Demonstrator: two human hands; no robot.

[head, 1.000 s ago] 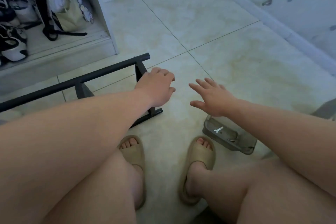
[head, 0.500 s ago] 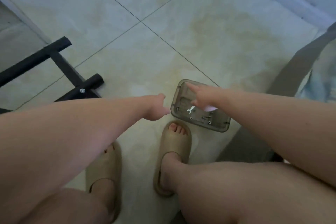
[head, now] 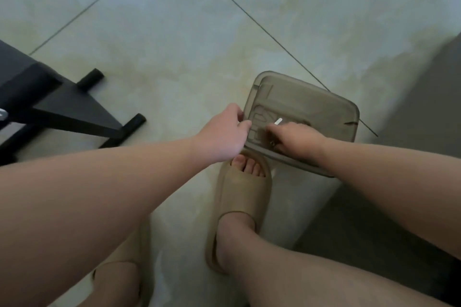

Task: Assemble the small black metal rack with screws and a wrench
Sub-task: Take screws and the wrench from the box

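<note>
View from above of a seated person's bare arms and legs over a pale tiled floor point(head: 174, 45). Both hands reach down to a smoky translucent plastic tray point(head: 324, 97) lying flat on the floor.

The left hand point(head: 222, 137) holds the tray's left rim. Its grip is closed, with the thumb lying across the rim and the fingers curled over the edge.

The right hand point(head: 296, 137) is inside the tray, just to the right of the left grip. Its fingers are curled down tight onto a small silver wrench point(head: 278, 121). Only one pale end of the wrench pokes out beyond the fingertips. Whether the wrench is lifted off the tray floor cannot be told.

A small screw point(head: 272, 142) lies in the tray just under the right grip, on the side nearer the person.

The black metal rack point(head: 74, 114) stands on the floor well to the left of both grips, its tube ends pointing toward the tray.

A beige sandal point(head: 243, 197) on one foot sits directly below the hands, its toe touching the tray's near edge. A second sandal point(head: 124, 264) is partly hidden under the left arm.
</note>
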